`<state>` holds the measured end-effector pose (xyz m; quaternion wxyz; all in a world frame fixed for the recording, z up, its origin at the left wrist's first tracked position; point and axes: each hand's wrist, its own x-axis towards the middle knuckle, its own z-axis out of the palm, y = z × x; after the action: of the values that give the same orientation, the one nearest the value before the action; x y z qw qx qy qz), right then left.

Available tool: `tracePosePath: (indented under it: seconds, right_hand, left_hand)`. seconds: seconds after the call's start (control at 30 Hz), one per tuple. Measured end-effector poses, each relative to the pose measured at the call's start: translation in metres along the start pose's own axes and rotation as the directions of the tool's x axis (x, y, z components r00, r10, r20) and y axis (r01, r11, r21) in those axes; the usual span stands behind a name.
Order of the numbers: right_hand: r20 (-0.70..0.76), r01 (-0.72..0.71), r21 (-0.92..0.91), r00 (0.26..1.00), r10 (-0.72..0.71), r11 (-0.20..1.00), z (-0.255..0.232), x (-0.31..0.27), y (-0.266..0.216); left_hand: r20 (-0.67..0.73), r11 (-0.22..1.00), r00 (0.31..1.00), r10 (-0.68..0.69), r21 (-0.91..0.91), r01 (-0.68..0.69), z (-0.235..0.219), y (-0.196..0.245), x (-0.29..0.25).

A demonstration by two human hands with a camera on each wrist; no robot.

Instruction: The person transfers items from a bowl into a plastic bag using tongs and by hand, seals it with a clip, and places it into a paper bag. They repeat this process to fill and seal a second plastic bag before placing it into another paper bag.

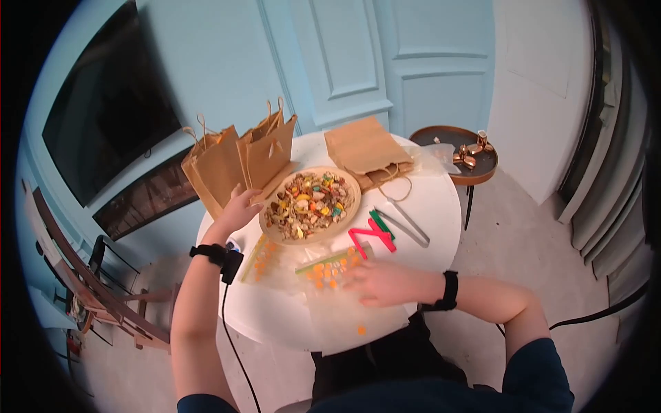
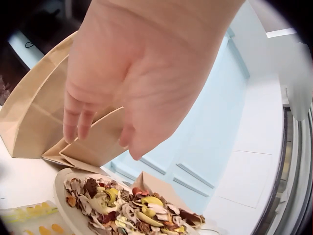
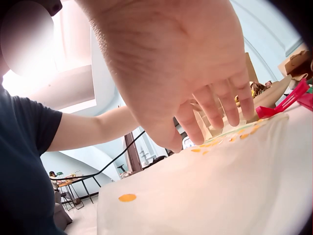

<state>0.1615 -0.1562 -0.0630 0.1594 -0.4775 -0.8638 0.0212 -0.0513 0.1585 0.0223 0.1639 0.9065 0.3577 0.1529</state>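
My left hand (image 1: 239, 210) reaches beside the left rim of a wide, pale round bowl (image 1: 357, 195), its fingers loosely extended and holding nothing. Close behind its fingertips stand brown paper bags (image 1: 213, 165) with twisted handles. A colourful mix of dried pieces, like potpourri (image 1: 310, 206), fills the bowl. Near the front of the table, my right hand (image 1: 385, 282) lies low over a clear plastic zip bag (image 1: 358, 313) with orange dots and a green seal strip. In the right wrist view its fingers (image 3: 230, 110) point down, straight and slightly spread, at the bag's dotted part.
Another dotted zip bag (image 1: 258, 265) lies left of it. Pink bag clips (image 1: 372, 237), a green clip (image 1: 380, 224) and grey tongs (image 1: 407, 224) lie right of the bowl. A flat paper bag (image 1: 368, 148) lies behind. A side table (image 1: 441, 157) holds shiny copper figurines (image 1: 468, 155).
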Motion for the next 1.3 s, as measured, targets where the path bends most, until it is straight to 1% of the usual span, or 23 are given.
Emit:
tracePosePath:
  seconds: [0.07, 0.1, 0.13, 0.2, 0.33, 0.4, 0.43, 0.5, 0.53, 0.6, 0.7, 0.73, 0.8, 0.83, 0.87, 0.93, 0.97, 1.0, 1.07, 1.2, 1.23, 1.27, 1.3]
  right_hand:
    - [-0.009, 0.03, -0.01, 1.0, -0.03, 1.0, 0.01, -0.008, 0.002]
    - [0.0, 0.04, -0.02, 0.999, -0.04, 0.999, 0.012, -0.011, 0.004]
    - [-0.012, 0.041, -0.044, 0.999, -0.042, 0.998, 0.014, -0.014, 0.007]
    - [0.052, 0.015, 0.023, 0.998, -0.016, 1.0, 0.018, -0.019, 0.01]
    - [0.005, 0.044, 0.046, 0.999, -0.044, 0.998, 0.022, -0.022, 0.013]
    - [0.019, 0.032, 0.058, 0.999, -0.034, 0.998, 0.017, -0.022, 0.012]
    - [0.018, 0.034, 0.055, 0.999, -0.035, 0.998, 0.016, -0.022, 0.013]
    - [0.009, 0.04, 0.095, 0.999, -0.041, 0.995, 0.016, -0.022, 0.017]
    - [0.01, 0.041, 0.098, 0.999, -0.042, 0.994, 0.017, -0.022, 0.02]
    - [0.006, 0.062, 0.149, 0.998, -0.063, 0.987, 0.02, -0.022, 0.027]
    - [0.025, 0.045, 0.153, 0.998, -0.049, 0.987, 0.018, -0.024, 0.03]
    - [0.028, 0.044, 0.16, 0.998, -0.049, 0.986, 0.017, -0.025, 0.031]
    - [0.023, 0.047, 0.15, 0.998, -0.051, 0.988, 0.015, -0.027, 0.032]
    - [0.025, 0.045, 0.158, 0.998, -0.05, 0.986, 0.014, -0.028, 0.032]
    - [0.014, 0.038, 0.158, 0.999, -0.041, 0.987, 0.014, -0.028, 0.033]
    - [0.002, 0.045, 0.166, 0.999, -0.046, 0.985, 0.013, -0.026, 0.033]
    - [0.001, 0.03, 0.181, 1.0, -0.03, 0.983, 0.012, -0.025, 0.033]
    - [0.001, 0.013, 0.195, 1.0, -0.013, 0.981, 0.012, -0.024, 0.033]
    - [0.0, 0.014, 0.192, 1.0, -0.014, 0.981, 0.013, -0.021, 0.033]
    - [-0.014, -0.009, 0.166, 1.0, 0.012, 0.986, 0.01, -0.018, 0.034]
    - [-0.039, -0.001, 0.167, 0.999, 0.008, 0.986, 0.011, -0.018, 0.035]
    - [-0.029, -0.01, 0.173, 0.999, 0.015, 0.985, 0.011, -0.017, 0.035]
    - [-0.022, -0.021, 0.181, 0.999, 0.026, 0.983, 0.009, -0.016, 0.035]
  left_hand:
    - [-0.057, 0.998, 0.998, 0.033, 0.048, -0.03, 0.007, -0.025, 0.039]
    - [-0.052, 0.987, 0.998, -0.022, -0.163, 0.013, 0.007, -0.028, 0.052]
    - [-0.128, 0.997, 0.992, 0.021, -0.066, -0.03, 0.008, -0.032, 0.063]
    - [-0.174, 0.997, 0.983, -0.064, 0.035, 0.071, 0.005, -0.032, 0.083]
    - [-0.2, 0.996, 0.976, -0.089, -0.041, 0.083, 0.002, -0.059, 0.121]
    - [-0.117, 0.947, 0.99, -0.074, -0.318, 0.033, 0.005, -0.079, 0.141]
    - [-0.12, 0.948, 0.99, -0.073, -0.318, 0.031, 0.009, -0.083, 0.146]
    - [-0.231, 0.967, 0.973, -0.012, -0.249, -0.047, 0.017, -0.09, 0.154]
    - [-0.23, 0.968, 0.973, -0.014, -0.248, -0.044, 0.021, -0.094, 0.159]
    - [-0.311, 0.987, 0.941, 0.134, -0.047, -0.156, 0.032, -0.104, 0.164]
    - [-0.237, 0.987, 0.96, 0.148, -0.023, -0.158, 0.039, -0.1, 0.161]
    - [-0.231, 0.988, 0.962, 0.142, -0.025, -0.152, 0.037, -0.096, 0.159]
    - [-0.073, 0.996, 0.994, 0.077, -0.03, -0.079, 0.027, -0.081, 0.149]
    - [-0.042, 0.993, 0.999, 0.014, -0.12, -0.019, 0.024, -0.075, 0.143]
    - [-0.038, 0.993, 0.999, 0.008, -0.12, -0.013, 0.021, -0.067, 0.136]
    - [0.099, 0.97, 0.995, -0.019, -0.239, 0.043, 0.011, -0.051, 0.116]
    - [0.156, 0.971, 0.986, -0.054, -0.221, 0.088, 0.001, -0.035, 0.102]
    - [0.154, 0.972, 0.986, -0.067, -0.214, 0.099, -0.004, -0.03, 0.088]
    - [0.114, 0.954, 0.993, 0.02, -0.299, 0.015, -0.01, -0.017, 0.063]
    - [0.218, 0.917, 0.976, -0.025, -0.384, 0.109, -0.029, 0.007, -0.001]
    - [0.157, 0.896, 0.986, 0.06, -0.443, 0.016, -0.028, 0.011, -0.02]
    - [0.167, 0.892, 0.984, 0.059, -0.451, 0.023, -0.029, 0.018, -0.038]
    - [0.124, 0.899, 0.987, 0.1, -0.436, -0.037, -0.029, 0.025, -0.056]
